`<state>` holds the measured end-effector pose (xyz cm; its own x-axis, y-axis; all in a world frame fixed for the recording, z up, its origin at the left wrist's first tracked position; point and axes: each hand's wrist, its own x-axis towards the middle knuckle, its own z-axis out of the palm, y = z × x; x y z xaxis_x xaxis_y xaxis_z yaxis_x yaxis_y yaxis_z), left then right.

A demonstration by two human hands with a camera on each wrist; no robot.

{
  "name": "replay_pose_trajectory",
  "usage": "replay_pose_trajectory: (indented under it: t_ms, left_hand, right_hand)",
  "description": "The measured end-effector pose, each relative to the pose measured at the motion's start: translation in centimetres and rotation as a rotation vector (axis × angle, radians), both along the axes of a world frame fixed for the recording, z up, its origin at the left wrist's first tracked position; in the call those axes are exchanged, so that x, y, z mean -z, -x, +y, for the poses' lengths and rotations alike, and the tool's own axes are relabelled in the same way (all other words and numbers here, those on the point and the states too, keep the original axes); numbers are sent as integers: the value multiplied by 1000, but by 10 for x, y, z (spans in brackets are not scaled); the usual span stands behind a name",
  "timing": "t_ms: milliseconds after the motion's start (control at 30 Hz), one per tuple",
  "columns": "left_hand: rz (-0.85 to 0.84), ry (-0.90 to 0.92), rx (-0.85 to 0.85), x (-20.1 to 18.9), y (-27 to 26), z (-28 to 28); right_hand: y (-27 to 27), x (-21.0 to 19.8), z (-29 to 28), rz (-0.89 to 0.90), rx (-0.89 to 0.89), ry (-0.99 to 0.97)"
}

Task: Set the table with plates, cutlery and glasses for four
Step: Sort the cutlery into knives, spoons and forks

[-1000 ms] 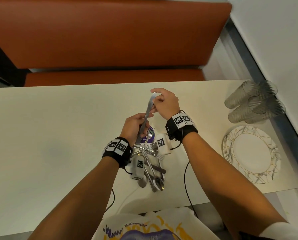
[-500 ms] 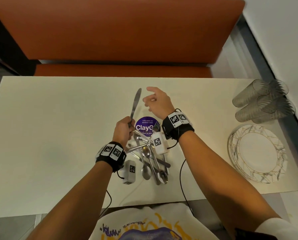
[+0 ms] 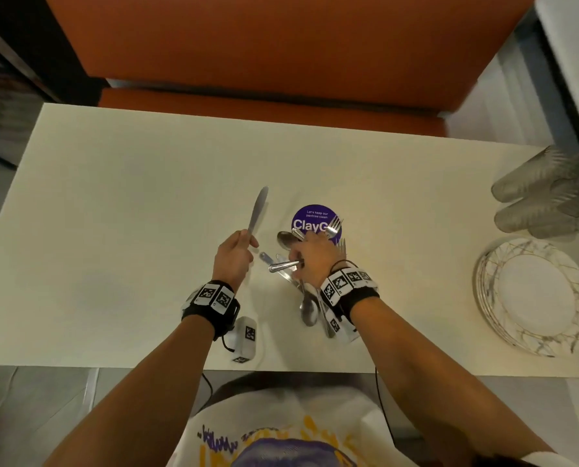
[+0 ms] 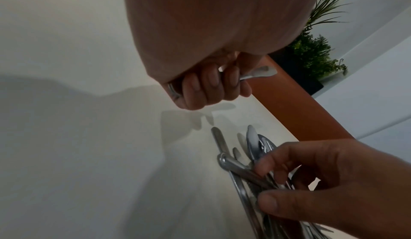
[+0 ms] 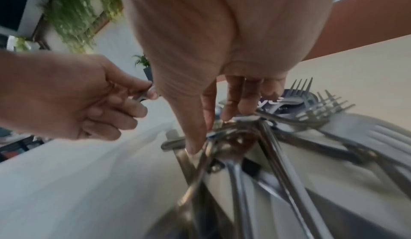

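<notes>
My left hand (image 3: pixel 234 256) grips a table knife (image 3: pixel 258 210) by its handle, blade pointing away from me, just above the cream table (image 3: pixel 113 214). In the left wrist view its fingers (image 4: pixel 211 84) curl round the knife handle (image 4: pixel 258 73). To its right lies a pile of cutlery (image 3: pixel 310 305) with forks, spoons and knives. My right hand (image 3: pixel 311 261) is down on that pile, thumb and fingers pinching one thick handle (image 3: pixel 283 266), which also shows in the left wrist view (image 4: pixel 240 169). Fork tines (image 5: pixel 320 107) stick out beyond the right hand's fingers (image 5: pixel 231 102).
A stack of patterned plates (image 3: pixel 534 298) sits at the table's right edge, with several clear glasses (image 3: pixel 544 197) lying behind it. A purple round sticker (image 3: pixel 311 219) is under the cutlery. An orange bench (image 3: pixel 281 45) runs along the far side.
My right hand has come down from the air onto the cutlery pile and pinched a handle. My left hand has carried the knife a little to the left.
</notes>
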<state>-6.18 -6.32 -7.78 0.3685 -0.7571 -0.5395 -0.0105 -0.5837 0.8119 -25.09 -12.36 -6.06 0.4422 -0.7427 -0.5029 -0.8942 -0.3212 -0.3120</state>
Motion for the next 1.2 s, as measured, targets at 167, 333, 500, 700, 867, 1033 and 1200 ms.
replay_pose_trajectory:
  t_ms: [167, 333, 500, 700, 867, 1033, 1200]
  left_hand:
    - [34, -16, -6, 1, -2, 6]
    - [56, -8, -1, -2, 1, 4]
    - [70, -8, 15, -3, 6, -2]
    - [107, -9, 26, 1, 12, -7]
    - [106, -2, 27, 2, 14, -6]
    - [101, -1, 18, 0, 11, -6]
    - [101, 4, 3, -2, 8, -5]
  right_hand:
    - [9, 4, 6, -23, 12, 58]
    - [28, 5, -5, 1, 146, 128]
    - [39, 5, -9, -21, 200, 205]
    - [21, 5, 4, 49, 39, 171]
    - [7, 7, 7, 158, -26, 175]
    - [-3, 11, 5, 233, -28, 129]
    - [-10, 12, 5, 247, -20, 113]
